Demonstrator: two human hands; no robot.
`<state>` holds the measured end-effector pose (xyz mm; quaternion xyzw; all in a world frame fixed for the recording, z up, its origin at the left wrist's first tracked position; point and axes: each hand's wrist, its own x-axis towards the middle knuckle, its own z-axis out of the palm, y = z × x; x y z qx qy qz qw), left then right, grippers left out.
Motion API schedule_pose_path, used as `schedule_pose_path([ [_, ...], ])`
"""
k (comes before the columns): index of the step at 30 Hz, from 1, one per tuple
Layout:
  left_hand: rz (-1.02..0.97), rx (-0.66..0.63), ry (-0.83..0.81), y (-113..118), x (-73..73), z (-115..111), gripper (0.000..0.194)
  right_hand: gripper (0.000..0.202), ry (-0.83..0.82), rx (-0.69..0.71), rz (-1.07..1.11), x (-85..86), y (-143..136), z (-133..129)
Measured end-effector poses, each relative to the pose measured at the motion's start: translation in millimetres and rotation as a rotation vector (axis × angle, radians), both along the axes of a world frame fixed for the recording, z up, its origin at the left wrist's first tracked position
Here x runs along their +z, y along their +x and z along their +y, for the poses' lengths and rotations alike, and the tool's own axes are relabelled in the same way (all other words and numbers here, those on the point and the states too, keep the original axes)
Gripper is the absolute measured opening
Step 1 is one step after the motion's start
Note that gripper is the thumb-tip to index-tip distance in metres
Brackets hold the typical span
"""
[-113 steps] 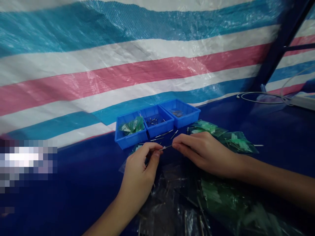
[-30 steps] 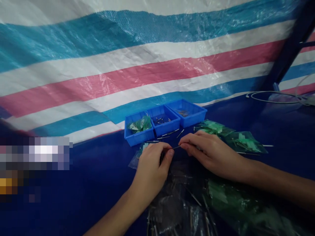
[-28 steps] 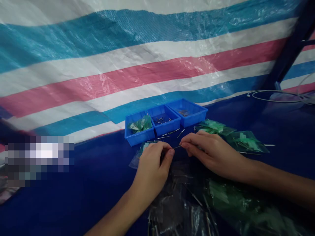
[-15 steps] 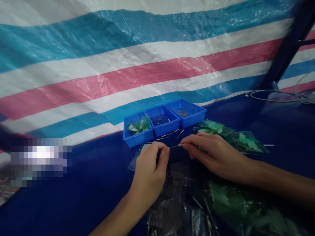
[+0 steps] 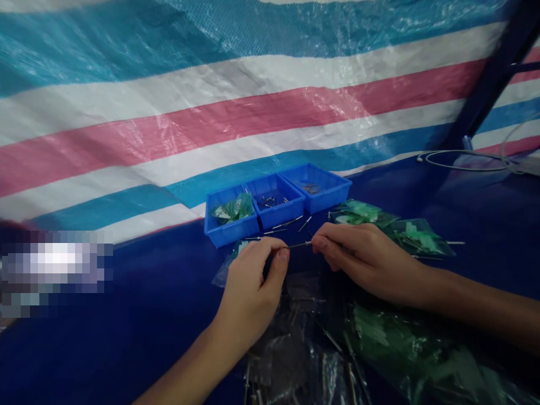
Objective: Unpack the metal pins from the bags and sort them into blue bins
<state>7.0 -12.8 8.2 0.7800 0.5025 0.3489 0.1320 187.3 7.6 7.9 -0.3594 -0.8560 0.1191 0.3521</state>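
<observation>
Between my two hands stretches a thin metal rod [image 5: 298, 245] with a small collar near its right end. The thumb and forefinger of my left hand [image 5: 257, 273] pinch its left end. At the other end, the fingertips of my right hand [image 5: 363, 253] close on the rod, hiding its tip. Just beyond them, several loose metal pins [image 5: 287, 223] lie on the blue table surface. A clear bag [image 5: 223, 269] shows partly behind my left hand.
Three blue bins stand behind my hands: a left bin [image 5: 232, 230] with green packets, a middle bin [image 5: 282, 212] and a right bin [image 5: 329, 194] with small metal parts. Green bags [image 5: 422, 239] lie at right. Clear bags of rods [image 5: 291, 349] lie in front. A cable [image 5: 459, 167] loops at back right.
The view has shifted slightly. My right fingers have changed their grip at the rod's right end, and the collar now shows just outside them. My left hand keeps its pinch.
</observation>
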Motion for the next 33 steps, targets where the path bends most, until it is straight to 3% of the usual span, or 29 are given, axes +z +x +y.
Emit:
schedule_pose_path([
  [11,-0.138,-0.067,-0.058,-2.2,-4.3,0.9,0.019,0.018,-0.161,0.026,0.023,-3.5,0.8,0.2],
  [15,-0.139,-0.144,0.001,-3.9,-4.5,-1.1,0.017,0.021,-0.192,0.034,0.026,-2.1,1.1,1.1],
  [28,-0.088,-0.145,0.083,-3.9,-3.3,-2.2,0.016,0.018,-0.134,0.068,-0.002,0.5,3.5,-0.6],
  [33,-0.068,-0.127,0.081,-2.9,-1.9,-2.1,0.016,0.022,0.04,0.068,-0.147,-4.7,5.8,1.5],
])
